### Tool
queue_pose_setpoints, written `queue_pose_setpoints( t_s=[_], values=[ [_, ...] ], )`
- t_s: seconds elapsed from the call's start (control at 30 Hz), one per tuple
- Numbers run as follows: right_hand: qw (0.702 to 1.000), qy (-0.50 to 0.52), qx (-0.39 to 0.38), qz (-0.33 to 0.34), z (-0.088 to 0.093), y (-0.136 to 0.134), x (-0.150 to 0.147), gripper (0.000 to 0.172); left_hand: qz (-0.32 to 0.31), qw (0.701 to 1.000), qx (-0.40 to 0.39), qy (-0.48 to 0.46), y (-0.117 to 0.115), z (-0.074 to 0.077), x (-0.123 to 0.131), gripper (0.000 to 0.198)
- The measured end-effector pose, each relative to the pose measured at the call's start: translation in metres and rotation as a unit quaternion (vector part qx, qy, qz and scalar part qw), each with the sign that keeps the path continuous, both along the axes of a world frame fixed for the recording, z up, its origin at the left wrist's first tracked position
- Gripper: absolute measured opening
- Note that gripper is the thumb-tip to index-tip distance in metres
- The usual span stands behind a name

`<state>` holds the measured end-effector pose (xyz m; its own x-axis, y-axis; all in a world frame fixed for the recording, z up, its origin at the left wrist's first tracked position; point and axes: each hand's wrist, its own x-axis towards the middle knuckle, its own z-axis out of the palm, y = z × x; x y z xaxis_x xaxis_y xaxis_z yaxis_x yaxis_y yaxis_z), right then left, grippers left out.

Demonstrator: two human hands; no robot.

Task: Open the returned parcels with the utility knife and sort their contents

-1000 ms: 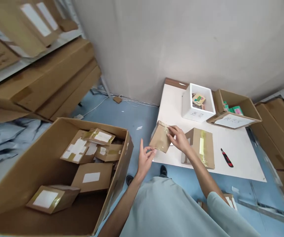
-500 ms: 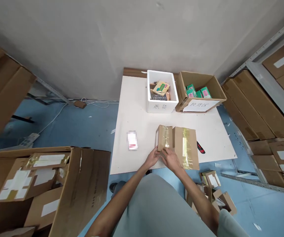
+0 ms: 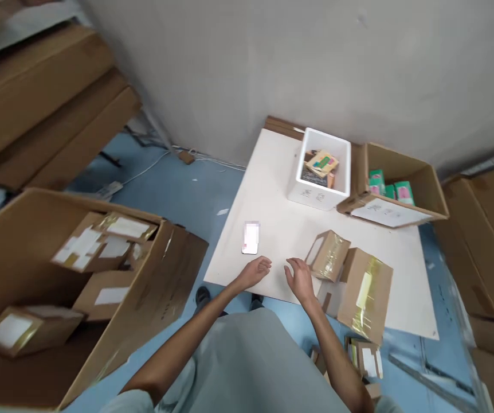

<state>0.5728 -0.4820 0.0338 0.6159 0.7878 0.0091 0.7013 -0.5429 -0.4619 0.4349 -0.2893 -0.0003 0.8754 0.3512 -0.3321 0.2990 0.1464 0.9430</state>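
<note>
Both of my hands are off the parcel. My left hand [image 3: 254,270] and right hand [image 3: 300,279] lie side by side at the near edge of the white board [image 3: 273,189]. Each is empty, with the fingers loose and apart and nothing clamped between them. Half a second ago both were pressed to the small taped box [image 3: 328,256]. It now sits by itself on the board, just right of my right hand, close to the fingertips but clear of them, tilted and leaning against the larger taped box [image 3: 365,292] farther right. I read it as set down and let go, so it stands without my grip. Whether my palms touch the board or only hover over it, I cannot tell.

Just ahead of my left hand lies a small white slip [image 3: 251,238]. Farther ahead of my right hand stands a white foam bin [image 3: 316,198] with packets inside, and right of that an open carton [image 3: 427,172] holding green packs. Well to the left of my left hand, down on the blue floor [image 3: 187,195], a big open carton [image 3: 161,287] holds labelled parcels. More small parcels [image 3: 365,357] lie on the floor below my right forearm.
</note>
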Motion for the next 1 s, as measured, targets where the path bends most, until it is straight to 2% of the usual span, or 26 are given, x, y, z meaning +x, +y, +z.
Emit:
queue_pose_setpoints(
  t_s=[0.17, 0.33, 0.5, 0.63, 0.73, 0.8, 0.9, 1.0],
  values=[
    [0.987, 0.073, 0.013, 0.143, -0.003, 0.104, -0.053, 0.036, 0.175, 0.985, -0.001, 0.013, 0.079, -0.005, -0.119, 0.049],
    [0.962, 0.095, 0.015, 0.255, 0.000, 0.223, -0.137, 0.036, 0.323, 0.946, -0.001, 0.021, 0.143, -0.010, -0.239, 0.053],
    [0.937, 0.090, -0.021, 0.336, 0.000, 0.330, -0.228, 0.035, 0.428, 0.903, -0.010, 0.040, 0.188, -0.021, -0.351, 0.063],
    [0.920, 0.088, -0.050, 0.378, -0.002, 0.396, -0.283, 0.035, 0.480, 0.873, -0.036, 0.079, 0.208, -0.038, -0.429, 0.062],
    [0.908, 0.091, -0.060, 0.405, -0.004, 0.432, -0.309, 0.035, 0.516, 0.848, -0.061, 0.106, 0.218, -0.052, -0.473, 0.060],
    [0.902, 0.091, -0.068, 0.416, -0.007, 0.454, -0.321, 0.035, 0.535, 0.833, -0.076, 0.120, 0.225, -0.061, -0.492, 0.060],
    [0.896, 0.094, -0.083, 0.426, -0.016, 0.487, -0.333, 0.034, 0.553, 0.816, -0.103, 0.135, 0.237, -0.077, -0.505, 0.060],
    [0.893, 0.100, -0.111, 0.424, -0.033, 0.520, -0.341, 0.032, 0.565, 0.802, -0.128, 0.145, 0.252, -0.095, -0.504, 0.055]
  ],
)
